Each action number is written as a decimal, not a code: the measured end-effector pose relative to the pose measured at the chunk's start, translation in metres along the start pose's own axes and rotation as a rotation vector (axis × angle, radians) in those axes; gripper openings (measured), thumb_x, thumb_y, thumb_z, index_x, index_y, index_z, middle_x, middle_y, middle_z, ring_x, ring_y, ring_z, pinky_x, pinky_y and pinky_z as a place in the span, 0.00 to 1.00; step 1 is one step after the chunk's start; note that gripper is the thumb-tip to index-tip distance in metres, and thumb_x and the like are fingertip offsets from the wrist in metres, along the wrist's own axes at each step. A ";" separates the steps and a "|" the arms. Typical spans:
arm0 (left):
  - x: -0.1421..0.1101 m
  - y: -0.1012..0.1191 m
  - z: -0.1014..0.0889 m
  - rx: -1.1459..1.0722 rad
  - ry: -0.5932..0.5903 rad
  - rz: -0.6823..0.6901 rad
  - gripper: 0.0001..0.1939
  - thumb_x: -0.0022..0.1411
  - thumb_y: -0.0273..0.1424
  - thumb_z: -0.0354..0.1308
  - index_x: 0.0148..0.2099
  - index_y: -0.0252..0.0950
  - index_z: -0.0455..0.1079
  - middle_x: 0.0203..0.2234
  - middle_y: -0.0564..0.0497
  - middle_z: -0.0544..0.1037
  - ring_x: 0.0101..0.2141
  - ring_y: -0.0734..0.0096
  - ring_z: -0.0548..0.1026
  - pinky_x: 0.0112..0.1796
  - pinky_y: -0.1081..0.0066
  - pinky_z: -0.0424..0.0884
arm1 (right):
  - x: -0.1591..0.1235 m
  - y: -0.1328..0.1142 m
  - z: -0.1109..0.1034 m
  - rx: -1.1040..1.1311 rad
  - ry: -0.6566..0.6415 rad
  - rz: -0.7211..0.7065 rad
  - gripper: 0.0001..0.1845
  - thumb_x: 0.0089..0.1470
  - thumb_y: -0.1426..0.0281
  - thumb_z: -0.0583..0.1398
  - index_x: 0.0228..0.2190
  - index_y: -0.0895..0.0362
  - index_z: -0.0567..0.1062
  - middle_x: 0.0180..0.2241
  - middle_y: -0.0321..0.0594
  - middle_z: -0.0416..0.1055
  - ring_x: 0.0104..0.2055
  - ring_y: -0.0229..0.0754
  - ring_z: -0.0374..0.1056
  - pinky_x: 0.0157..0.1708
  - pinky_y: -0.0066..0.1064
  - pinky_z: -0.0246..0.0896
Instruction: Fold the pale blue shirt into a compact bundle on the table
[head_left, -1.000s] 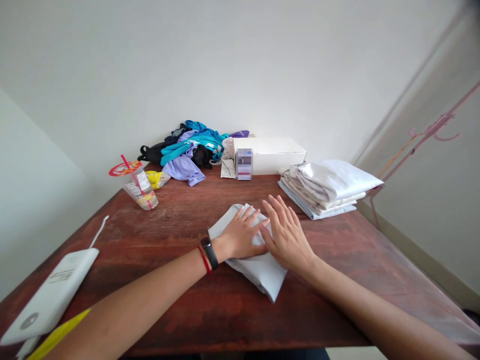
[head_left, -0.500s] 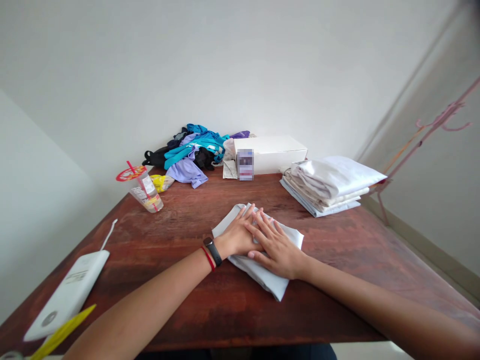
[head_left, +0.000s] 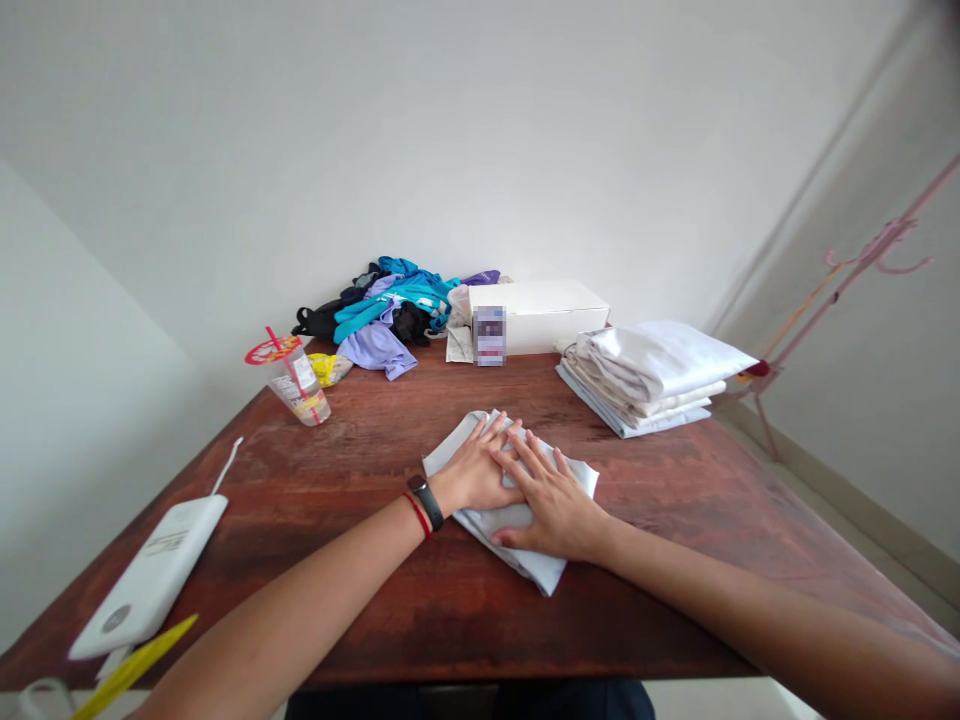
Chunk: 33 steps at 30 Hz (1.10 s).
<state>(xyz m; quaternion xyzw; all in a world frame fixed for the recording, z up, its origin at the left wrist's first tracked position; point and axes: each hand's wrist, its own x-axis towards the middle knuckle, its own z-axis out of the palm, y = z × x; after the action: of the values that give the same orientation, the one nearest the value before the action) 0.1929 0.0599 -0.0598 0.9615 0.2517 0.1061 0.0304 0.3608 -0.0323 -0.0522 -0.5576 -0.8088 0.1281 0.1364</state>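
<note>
Near the front edge of the table [head_left: 360, 600], about midway along it: folded pale cloth [head_left: 525, 525], lying flat, one corner pointing toward the front edge; pinned under both hands, apparently to press the folds flat and keep them from springing open.

Left hand [head_left: 480, 470]: palm down on the cloth's left half, fingers extended and lightly spread, pointing toward the far edge; flat and pressing, not gripping; dark band and red cord at the wrist; forearm angled in from the front left corner.

Right hand [head_left: 547, 495]: palm down on the cloth's right half, fingers extended, angled toward the far left, fingertips overlapping the left hand's fingers; flat and pressing, not gripping; thumb toward the front edge; forearm running in from the front right corner.

Toward the far right corner: stack [head_left: 652, 385] of folded white cloths, squared up, well apart from the hands; presumably finished pieces set aside.

At the far edge, centre: white box [head_left: 540, 312]; beside it on the left, heap [head_left: 390, 310] of blue, purple and black garments, unfolded, loosely piled.

Toward the far left corner: plastic cup [head_left: 300, 385] with red lid and straw, tilted in the wide lens; small yellow packet [head_left: 328, 366] just beside it.

Along the left edge: white flat device [head_left: 150, 580] with a thin cord; yellow strip [head_left: 135, 665] at the front left corner.
</note>
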 end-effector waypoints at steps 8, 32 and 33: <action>-0.002 0.004 -0.007 -0.067 0.013 -0.024 0.45 0.65 0.58 0.58 0.73 0.35 0.61 0.71 0.34 0.61 0.71 0.36 0.52 0.67 0.40 0.52 | -0.002 0.000 -0.006 0.005 -0.082 -0.026 0.76 0.34 0.34 0.70 0.74 0.50 0.46 0.76 0.57 0.34 0.76 0.74 0.27 0.67 0.76 0.29; -0.010 0.010 -0.018 -0.083 0.140 0.014 0.34 0.72 0.54 0.54 0.69 0.38 0.66 0.69 0.39 0.64 0.71 0.42 0.54 0.69 0.44 0.50 | -0.001 0.032 -0.022 0.346 0.297 -0.063 0.19 0.70 0.57 0.53 0.52 0.52 0.78 0.58 0.48 0.74 0.62 0.53 0.69 0.63 0.49 0.63; -0.010 0.010 -0.018 -0.086 0.152 0.021 0.32 0.71 0.53 0.54 0.68 0.38 0.68 0.69 0.40 0.65 0.71 0.42 0.55 0.68 0.43 0.51 | 0.000 0.033 -0.022 0.343 0.300 -0.066 0.18 0.70 0.59 0.54 0.51 0.51 0.78 0.56 0.48 0.75 0.60 0.52 0.70 0.62 0.49 0.64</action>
<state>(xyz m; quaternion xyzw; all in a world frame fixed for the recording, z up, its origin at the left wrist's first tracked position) 0.1854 0.0462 -0.0434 0.9510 0.2386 0.1900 0.0515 0.3972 -0.0200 -0.0438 -0.5123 -0.7636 0.1750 0.3520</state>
